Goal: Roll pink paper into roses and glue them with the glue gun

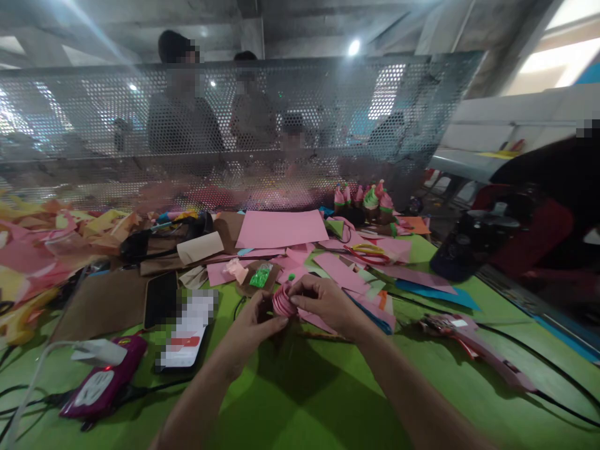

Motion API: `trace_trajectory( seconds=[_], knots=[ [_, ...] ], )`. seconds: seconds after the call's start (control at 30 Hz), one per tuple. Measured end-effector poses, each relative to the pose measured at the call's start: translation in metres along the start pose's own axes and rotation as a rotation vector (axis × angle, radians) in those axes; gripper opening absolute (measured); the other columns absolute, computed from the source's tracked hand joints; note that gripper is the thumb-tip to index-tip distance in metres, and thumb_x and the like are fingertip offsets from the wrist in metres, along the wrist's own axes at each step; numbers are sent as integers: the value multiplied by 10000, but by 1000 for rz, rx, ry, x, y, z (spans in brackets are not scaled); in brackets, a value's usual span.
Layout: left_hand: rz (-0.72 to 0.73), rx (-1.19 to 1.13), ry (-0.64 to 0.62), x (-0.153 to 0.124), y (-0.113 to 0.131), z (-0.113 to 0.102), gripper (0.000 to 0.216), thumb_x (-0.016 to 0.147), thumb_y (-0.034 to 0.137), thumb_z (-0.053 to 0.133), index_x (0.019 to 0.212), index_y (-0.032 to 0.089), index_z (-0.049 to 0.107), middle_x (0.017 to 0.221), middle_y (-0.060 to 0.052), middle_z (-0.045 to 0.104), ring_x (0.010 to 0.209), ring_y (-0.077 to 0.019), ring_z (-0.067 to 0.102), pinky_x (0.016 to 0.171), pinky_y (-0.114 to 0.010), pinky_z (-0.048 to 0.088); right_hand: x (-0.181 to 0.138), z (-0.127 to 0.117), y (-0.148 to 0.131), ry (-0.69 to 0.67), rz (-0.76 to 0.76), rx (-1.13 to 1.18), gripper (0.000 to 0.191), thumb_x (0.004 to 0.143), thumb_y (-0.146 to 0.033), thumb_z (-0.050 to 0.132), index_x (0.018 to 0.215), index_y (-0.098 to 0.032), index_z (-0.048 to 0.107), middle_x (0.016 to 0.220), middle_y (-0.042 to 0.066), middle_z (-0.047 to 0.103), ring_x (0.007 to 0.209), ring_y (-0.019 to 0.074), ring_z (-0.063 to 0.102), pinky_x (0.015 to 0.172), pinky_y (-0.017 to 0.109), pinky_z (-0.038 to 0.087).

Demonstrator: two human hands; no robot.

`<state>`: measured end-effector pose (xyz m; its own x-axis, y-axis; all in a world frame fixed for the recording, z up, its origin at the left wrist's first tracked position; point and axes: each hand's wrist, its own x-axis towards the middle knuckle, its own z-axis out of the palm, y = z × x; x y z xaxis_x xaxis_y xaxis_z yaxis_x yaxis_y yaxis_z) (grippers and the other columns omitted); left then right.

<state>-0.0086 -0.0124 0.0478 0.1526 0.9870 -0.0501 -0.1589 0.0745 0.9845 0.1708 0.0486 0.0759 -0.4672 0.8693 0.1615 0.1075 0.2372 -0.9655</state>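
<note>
Between my two hands is a small pink paper swirl, coiled in layers like cupcake frosting, with a green bead at its tip. My left hand grips it from the left, thumb along its lower edge. From the right, my right hand pinches its upper side with bent fingers. Just beyond lies a clear packet of green beads on brown paper. Pink paper strips are scattered past my right hand. Similar finished swirls in pink and green stand at the back right.
A pink glue gun with its cord lies at right, near a dark bottle. Scissors rest on the paper pile. Two phones and a purple power strip lie left. A perforated metal screen stands behind; people are beyond it.
</note>
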Motion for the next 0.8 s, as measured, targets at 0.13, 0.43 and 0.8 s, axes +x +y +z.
trace_trajectory(
  seconds=[0.13, 0.43, 0.8],
  knots=[
    [0, -42, 17, 0, 1, -1, 438, 718, 310, 785, 1119, 211, 637, 1107, -68, 714, 1069, -245, 618, 854, -305, 473, -1, -1, -4, -3, -25, -37, 59, 717, -170, 649, 731, -193, 701, 709, -1, 630, 679, 159, 553, 631, 269, 425],
    [36, -48, 73, 3, -3, -2, 429, 680, 331, 816, 1042, 189, 637, 1026, -64, 717, 974, -228, 630, 812, -300, 476, -1, -1, -5, 21, -66, -63, 59, 735, -206, 687, 776, -191, 727, 782, 28, 683, 751, 189, 616, 689, 302, 472],
    [156, 96, 118, 4, -4, -1, 397, 719, 363, 780, 1024, 176, 607, 959, -69, 691, 906, -224, 621, 793, -301, 474, -7, 4, -3, 36, -145, -143, 56, 785, -183, 680, 813, -216, 716, 821, 28, 643, 601, 147, 583, 545, 273, 468]
  ],
)
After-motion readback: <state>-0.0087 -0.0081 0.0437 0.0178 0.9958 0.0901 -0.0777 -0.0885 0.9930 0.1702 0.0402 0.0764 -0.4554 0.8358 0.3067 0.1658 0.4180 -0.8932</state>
